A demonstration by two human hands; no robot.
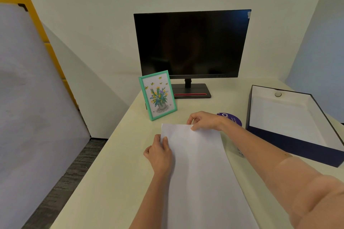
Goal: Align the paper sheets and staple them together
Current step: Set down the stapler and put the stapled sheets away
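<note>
White paper sheets [201,169] lie lengthwise on the cream desk [111,182], stretching from the middle toward me. My left hand [160,154] grips the sheets' left edge near the far corner, thumb on top. My right hand [206,121] pinches the far edge at the top right corner. The sheets look stacked as one pile. No stapler shows in this view.
A teal picture frame [158,96] with a flower drawing stands just beyond the paper. A dark monitor [191,44] stands behind it. An open navy box [290,122] sits at the right, a purple round sticker [230,118] beside it. Something clear lies under my right forearm.
</note>
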